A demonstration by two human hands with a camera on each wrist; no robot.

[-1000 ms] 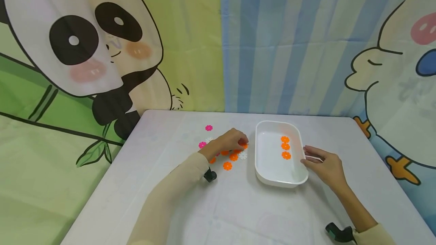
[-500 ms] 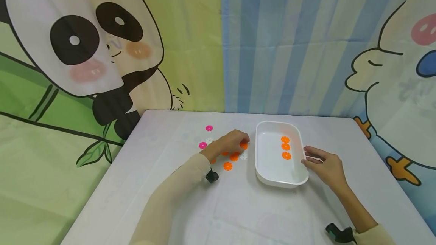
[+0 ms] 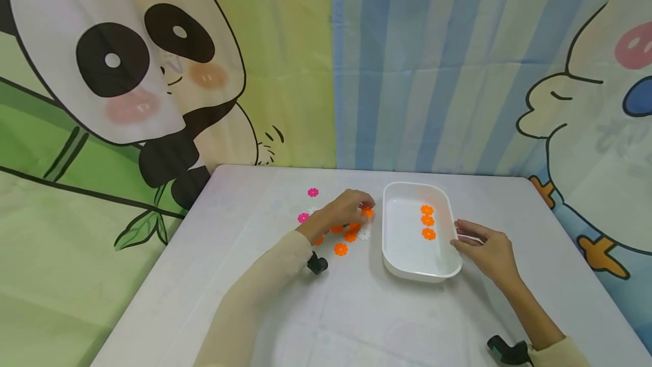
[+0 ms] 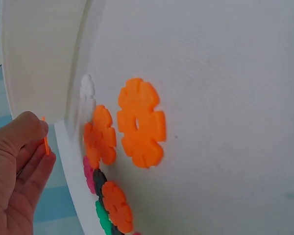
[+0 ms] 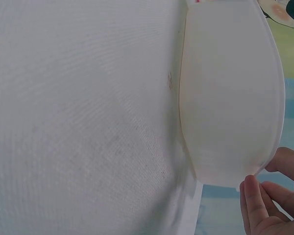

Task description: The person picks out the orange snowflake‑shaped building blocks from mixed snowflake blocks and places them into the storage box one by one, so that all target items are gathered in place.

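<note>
My left hand (image 3: 342,209) pinches an orange flower-shaped disc (image 4: 45,137) between thumb and fingers, seen edge-on in the left wrist view. It is raised over loose discs, left of a white plastic box (image 3: 399,242). Beneath lie several orange discs (image 4: 141,122), a white disc (image 4: 87,93), a pink disc (image 4: 89,174) and a green disc (image 4: 103,218), some overlapping. In the head view the hand and forearm cover part of this group. My right hand (image 3: 489,249) grips the box's right rim, thumb on one side and fingers on the other. Three orange discs (image 3: 428,220) lie inside the box.
Two pink discs, one farther back (image 3: 313,192), lie toward the left of the group on the white table (image 3: 387,321). Each wrist wears a small black camera, the left one (image 3: 317,264) close to the tabletop. A curtain (image 3: 407,72) printed with cartoon animals hangs behind.
My left hand has risen slightly from the loose discs with an orange disc in its fingers. The right hand and the box stay where they were.
</note>
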